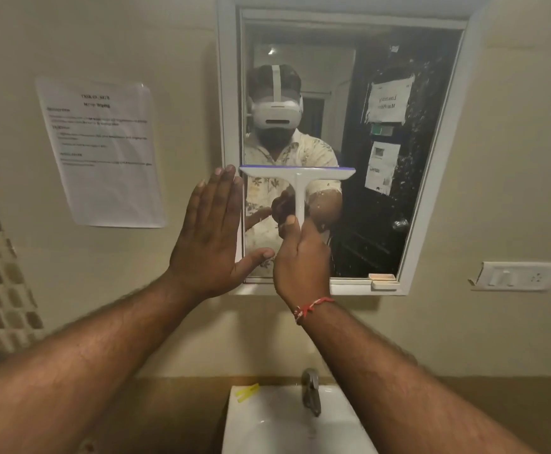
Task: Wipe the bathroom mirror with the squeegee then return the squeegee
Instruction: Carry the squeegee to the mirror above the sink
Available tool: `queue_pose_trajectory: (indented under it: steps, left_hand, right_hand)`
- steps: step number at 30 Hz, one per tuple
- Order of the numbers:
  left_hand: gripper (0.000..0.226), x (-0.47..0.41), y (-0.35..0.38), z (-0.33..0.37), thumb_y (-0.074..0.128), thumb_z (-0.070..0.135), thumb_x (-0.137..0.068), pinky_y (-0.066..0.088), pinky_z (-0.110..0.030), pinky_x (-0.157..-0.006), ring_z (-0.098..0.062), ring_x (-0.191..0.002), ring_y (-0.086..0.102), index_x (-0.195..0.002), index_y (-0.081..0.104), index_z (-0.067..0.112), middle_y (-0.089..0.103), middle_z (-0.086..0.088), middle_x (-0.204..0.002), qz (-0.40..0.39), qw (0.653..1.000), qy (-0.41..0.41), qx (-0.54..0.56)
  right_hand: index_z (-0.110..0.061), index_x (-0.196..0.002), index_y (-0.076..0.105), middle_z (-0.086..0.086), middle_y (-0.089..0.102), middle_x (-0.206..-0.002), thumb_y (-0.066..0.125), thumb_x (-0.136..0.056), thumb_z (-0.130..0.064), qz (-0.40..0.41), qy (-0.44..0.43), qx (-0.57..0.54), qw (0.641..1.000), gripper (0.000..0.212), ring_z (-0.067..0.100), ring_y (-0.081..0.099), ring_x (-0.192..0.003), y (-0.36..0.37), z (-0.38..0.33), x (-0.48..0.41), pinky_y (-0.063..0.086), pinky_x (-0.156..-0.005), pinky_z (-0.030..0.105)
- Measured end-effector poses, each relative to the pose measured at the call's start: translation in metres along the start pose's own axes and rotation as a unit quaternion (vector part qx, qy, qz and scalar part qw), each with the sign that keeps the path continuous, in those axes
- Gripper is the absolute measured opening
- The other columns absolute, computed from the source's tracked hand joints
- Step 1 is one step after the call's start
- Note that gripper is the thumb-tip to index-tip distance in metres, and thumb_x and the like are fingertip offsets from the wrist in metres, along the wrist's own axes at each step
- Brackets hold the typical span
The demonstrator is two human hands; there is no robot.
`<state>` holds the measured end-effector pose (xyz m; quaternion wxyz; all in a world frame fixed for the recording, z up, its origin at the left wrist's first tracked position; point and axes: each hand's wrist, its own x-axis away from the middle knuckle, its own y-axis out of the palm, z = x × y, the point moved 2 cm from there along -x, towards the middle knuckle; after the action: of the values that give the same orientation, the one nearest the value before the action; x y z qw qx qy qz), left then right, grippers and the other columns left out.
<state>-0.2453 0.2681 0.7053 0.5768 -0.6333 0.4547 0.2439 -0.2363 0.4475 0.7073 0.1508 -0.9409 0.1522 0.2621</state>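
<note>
The bathroom mirror (pixel 398 191) hangs on the wall in a white frame, its right part speckled with droplets. A white T-shaped squeegee (pixel 298 178) with a blue blade edge lies flat against the glass, blade level across the mirror's left half at mid height. My right hand (pixel 300 260) grips the squeegee's handle from below. My left hand (pixel 212 234) presses flat, fingers spread, on the mirror's left frame edge and the wall beside it. The glass reflects a person wearing a white headset.
A white sink (pixel 267 427) with a metal tap (pixel 312 391) sits below the mirror; a yellow item (pixel 247 392) lies on its left corner. A printed sheet (pixel 104 152) is taped to the left wall. A switch plate (pixel 519 276) sits right. A small soap dish (pixel 383 280) rests on the mirror ledge.
</note>
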Motion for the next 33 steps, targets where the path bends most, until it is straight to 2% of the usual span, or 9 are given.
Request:
queue_pose_trajectory:
  steps: [5, 8, 11, 15, 17, 24, 30, 31, 33]
  left_hand:
    - [0.117, 0.029, 0.014, 0.005, 0.036, 0.084, -0.109, 0.014, -0.067, -0.144, -0.042, -0.18, 0.003, -0.18, 0.01, -0.005, 0.002, -0.025, -0.192, -0.021, 1.0, -0.012, 0.011]
    - [0.119, 0.044, 0.023, 0.008, 0.037, 0.085, -0.108, 0.014, -0.067, -0.144, -0.042, -0.18, 0.003, -0.181, 0.008, -0.004, 0.001, -0.025, -0.192, -0.041, 0.999, -0.014, 0.009]
    - [0.119, 0.054, 0.027, 0.01, 0.039, 0.084, -0.108, 0.012, -0.066, -0.145, -0.042, -0.18, 0.002, -0.18, 0.008, -0.005, 0.0, -0.025, -0.192, -0.049, 0.999, -0.013, 0.005]
    - [0.12, 0.068, 0.032, 0.015, 0.038, 0.086, -0.108, 0.011, -0.065, -0.145, -0.043, -0.18, 0.003, -0.18, 0.008, -0.005, 0.0, -0.025, -0.192, -0.053, 0.998, -0.02, 0.01]
    - [0.12, 0.075, 0.034, 0.017, 0.036, 0.086, -0.108, 0.013, -0.066, -0.144, -0.043, -0.18, 0.003, -0.18, 0.008, -0.005, 0.0, -0.025, -0.192, -0.06, 0.998, -0.025, 0.013]
    - [0.121, 0.097, 0.039, 0.021, 0.034, 0.088, -0.108, 0.013, -0.066, -0.144, -0.043, -0.18, -0.002, -0.18, 0.004, -0.005, -0.005, -0.025, -0.192, -0.09, 0.995, -0.03, -0.002]
    - [0.121, 0.111, 0.041, 0.026, 0.032, 0.089, -0.108, 0.008, -0.062, -0.146, -0.041, -0.18, -0.003, -0.181, 0.002, -0.003, -0.006, -0.024, -0.192, -0.101, 0.994, -0.031, 0.005]
    - [0.121, 0.112, 0.041, 0.026, 0.033, 0.089, -0.108, 0.009, -0.063, -0.146, -0.042, -0.18, -0.002, -0.181, 0.002, -0.004, -0.005, -0.024, -0.192, -0.102, 0.994, -0.029, 0.002]
    - [0.121, 0.116, 0.042, 0.026, 0.033, 0.088, -0.108, 0.01, -0.063, -0.145, -0.042, -0.18, 0.0, -0.18, 0.004, -0.005, -0.003, -0.025, -0.192, -0.102, 0.994, -0.026, -0.004]
  right_hand:
    - [-0.019, -0.127, 0.068, -0.015, 0.066, -0.088, 0.037, -0.118, -0.043, -0.01, 0.028, -0.007, 1.0, 0.039, -0.008, 0.062, -0.072, 0.008, 0.025, 0.021, 0.042, -0.055, 0.006]
    - [-0.017, -0.128, 0.068, -0.006, 0.072, -0.096, 0.039, -0.118, -0.041, -0.004, 0.026, -0.012, 1.0, 0.039, -0.004, 0.064, -0.081, 0.011, 0.036, 0.028, 0.043, -0.059, 0.004]
    - [-0.017, -0.121, 0.068, -0.001, 0.074, -0.094, 0.04, -0.117, -0.04, 0.0, 0.032, -0.009, 0.999, 0.036, 0.002, 0.066, -0.082, 0.011, 0.045, 0.034, 0.041, -0.058, 0.009]
    - [-0.018, -0.112, 0.067, -0.004, 0.071, -0.087, 0.041, -0.117, -0.037, -0.012, 0.049, -0.015, 0.999, 0.033, 0.001, 0.065, -0.075, 0.012, 0.061, 0.052, 0.045, -0.058, 0.008]
    - [-0.018, -0.109, 0.067, -0.005, 0.071, -0.086, 0.04, -0.117, -0.038, -0.021, 0.058, -0.008, 0.998, 0.033, 0.001, 0.065, -0.078, 0.013, 0.072, 0.062, 0.045, -0.06, 0.007]
    - [-0.017, -0.109, 0.068, -0.002, 0.073, -0.091, 0.041, -0.116, -0.04, -0.014, 0.065, 0.017, 0.998, 0.037, 0.002, 0.06, -0.076, 0.016, 0.088, 0.071, 0.041, -0.063, 0.01]
    - [-0.014, -0.106, 0.068, 0.002, 0.069, -0.081, 0.041, -0.116, -0.038, -0.023, 0.085, 0.022, 0.996, 0.038, 0.007, 0.062, -0.073, 0.016, 0.1, 0.089, 0.044, -0.059, 0.014]
    - [-0.014, -0.107, 0.069, 0.001, 0.068, -0.08, 0.041, -0.116, -0.039, -0.029, 0.091, 0.027, 0.995, 0.038, 0.008, 0.062, -0.073, 0.016, 0.105, 0.094, 0.044, -0.058, 0.016]
    - [-0.015, -0.106, 0.069, 0.003, 0.068, -0.079, 0.04, -0.115, -0.042, -0.032, 0.096, 0.029, 0.994, 0.041, 0.018, 0.064, -0.073, 0.018, 0.114, 0.101, 0.049, -0.063, 0.033]
